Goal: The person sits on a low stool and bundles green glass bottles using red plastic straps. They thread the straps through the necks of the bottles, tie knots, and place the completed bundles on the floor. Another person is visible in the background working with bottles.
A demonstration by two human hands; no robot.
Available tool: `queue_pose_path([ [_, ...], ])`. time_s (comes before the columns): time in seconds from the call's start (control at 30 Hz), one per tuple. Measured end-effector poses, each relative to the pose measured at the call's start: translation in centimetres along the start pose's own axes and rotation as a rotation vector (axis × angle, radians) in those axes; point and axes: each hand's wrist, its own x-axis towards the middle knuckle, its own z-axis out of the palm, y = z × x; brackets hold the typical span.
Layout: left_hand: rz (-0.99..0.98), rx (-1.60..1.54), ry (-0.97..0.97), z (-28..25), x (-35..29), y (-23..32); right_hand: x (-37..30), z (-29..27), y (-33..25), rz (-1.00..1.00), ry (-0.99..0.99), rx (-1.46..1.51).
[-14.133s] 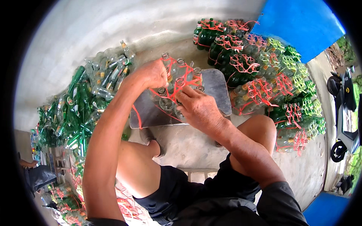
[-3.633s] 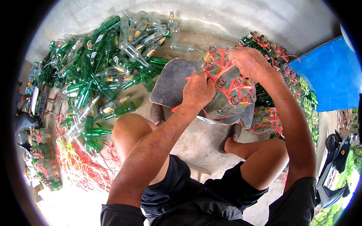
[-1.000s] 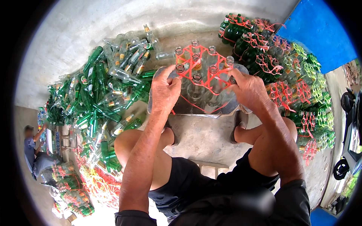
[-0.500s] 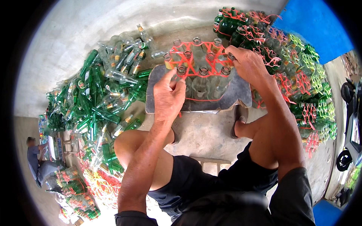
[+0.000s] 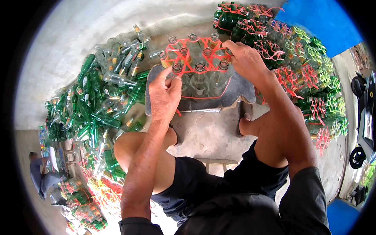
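A bundle of clear glass bottles stands upright on a low, dark grey slab-like table. Red plastic strap criss-crosses between the bottle necks, and another red band runs round the bodies lower down. At the front left bottle's neck, my left hand pinches the strap between thumb and forefinger. My right hand is closed on the strap at the bundle's right end, its fingers hiding the bottle neck there.
Loose green and clear bottles are heaped on the left, with tangled red and yellow strap nearer me. Strapped bundles line the right side. A blue panel stands behind them. Another person is at far left; a motorbike at far right.
The whole view has shifted slightly, so everything appears a little farther left and higher. Both hands keep their places at the two sides of the bundle.
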Motion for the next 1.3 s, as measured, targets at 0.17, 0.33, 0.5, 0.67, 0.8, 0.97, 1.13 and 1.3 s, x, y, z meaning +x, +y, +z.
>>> queue_pose_path([
  [0.17, 0.028, -0.056, 0.020, 0.4, 0.0, 0.2, 0.1, -0.2, 0.0, 0.073, -0.037, 0.051],
  [0.33, 0.011, -0.042, -0.039, 0.1, -0.1, 0.5, 0.8, -0.2, 1.1, 0.028, -0.031, 0.069],
  [0.5, 0.039, 0.007, -0.042, 0.5, -1.2, 0.9, 1.5, 0.1, 1.1, -0.001, 0.016, 0.086],
  [0.67, 0.077, 0.026, -0.040, 0.5, -1.2, 0.8, 1.2, 0.6, 1.1, 0.068, 0.007, 0.012],
  [0.8, 0.086, 0.101, -0.078, 0.4, -1.6, 1.2, 0.5, 0.0, 0.7, 0.094, 0.053, 0.029],
  [0.97, 0.075, 0.147, -0.080, -0.1, -1.5, 0.4, -0.8, -3.1, -2.0, 0.201, 0.217, 0.082],
  [1.13, 0.002, 0.037, -0.086, -0.1, -2.3, -0.2, -1.9, -4.2, -6.4, 0.088, 0.361, 0.299],
  [1.3, -0.290, -0.203, -0.106, 0.9, -3.8, 1.6, -3.6, -0.7, -10.5, 0.141, 0.133, 0.567],
])
